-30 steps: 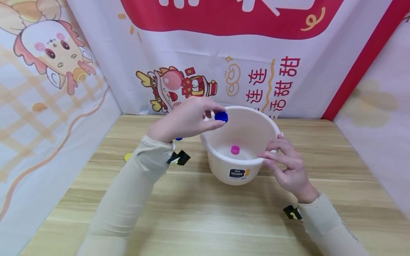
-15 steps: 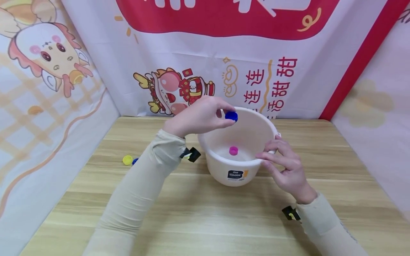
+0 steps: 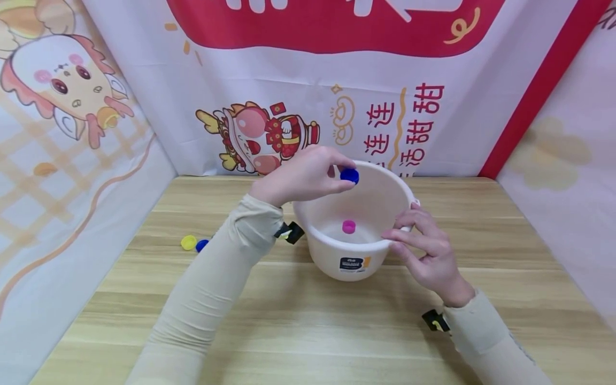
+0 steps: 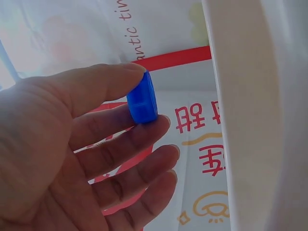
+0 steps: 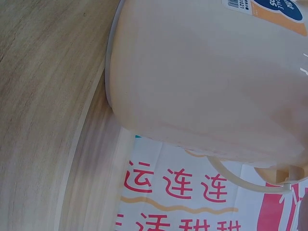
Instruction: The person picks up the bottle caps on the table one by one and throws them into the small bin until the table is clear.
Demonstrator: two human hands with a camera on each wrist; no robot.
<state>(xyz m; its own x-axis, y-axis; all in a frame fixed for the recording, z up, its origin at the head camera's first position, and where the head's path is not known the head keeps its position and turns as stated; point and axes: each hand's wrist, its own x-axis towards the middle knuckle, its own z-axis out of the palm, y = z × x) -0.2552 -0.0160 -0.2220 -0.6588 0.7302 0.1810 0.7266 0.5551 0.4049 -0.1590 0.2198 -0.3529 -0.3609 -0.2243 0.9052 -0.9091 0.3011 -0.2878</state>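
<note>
A blue bottle cap [image 4: 142, 98] is pinched between the thumb and fingers of my left hand [image 3: 310, 174]. In the head view that hand holds it over the far left part of the white bucket's [image 3: 351, 246] opening. Down on the bucket's floor lies a pink bottle cap [image 3: 348, 226]. My right hand [image 3: 430, 251] grips the near right rim, its thumb outside. The bucket stands upright on the table. Only the outer wall of the bucket [image 5: 207, 82] and its handle [image 5: 236, 178] show plainly in the right wrist view.
On the wooden table [image 3: 308, 321], left of the bucket, lie a yellow cap [image 3: 188, 243] and another blue cap [image 3: 202, 245], the latter partly behind the left sleeve [image 3: 207, 289]. A printed cloth [image 3: 269, 69] hangs behind the table, with more cloth at both sides.
My left hand has moved right with the blue cap, further over the bucket. The yellow and blue caps on the table have come into fuller view. My right hand keeps its hold on the rim.
</note>
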